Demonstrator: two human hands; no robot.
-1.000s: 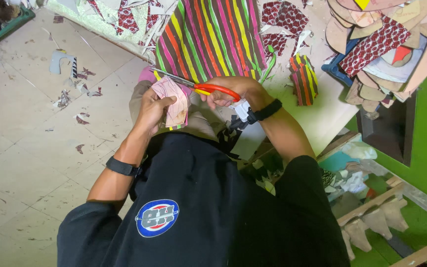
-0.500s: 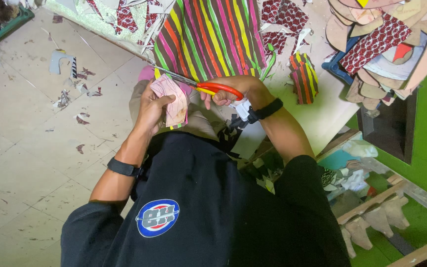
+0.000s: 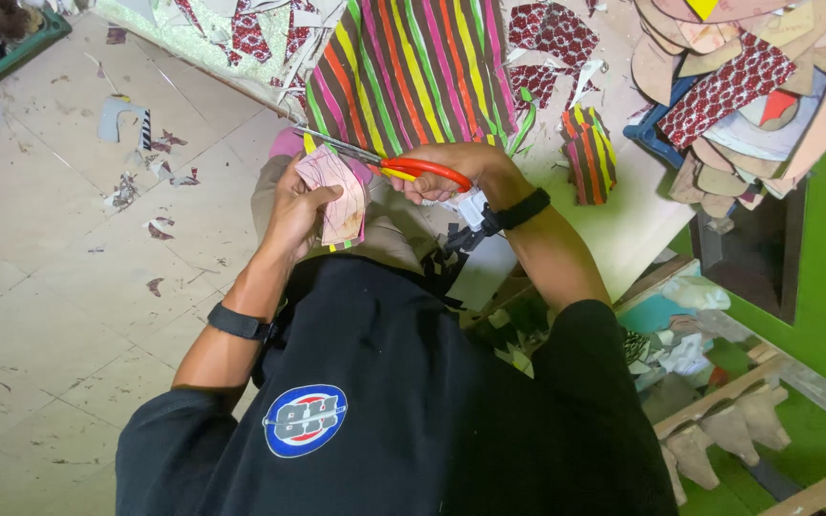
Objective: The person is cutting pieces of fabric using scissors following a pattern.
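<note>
Above the lap, scissors are cutting a pink piece.
Left hand keeps gripping the piece; right hand, closed on the red handles, has barely shifted.

The scissors are formed of bare metal blades with glossy red plastic handles. The pink piece is seen as thin, matt sheet material with a faint grain. The striped fabric is woven cloth, matt. The floor is laid in dull, scuffed tiles.
</note>
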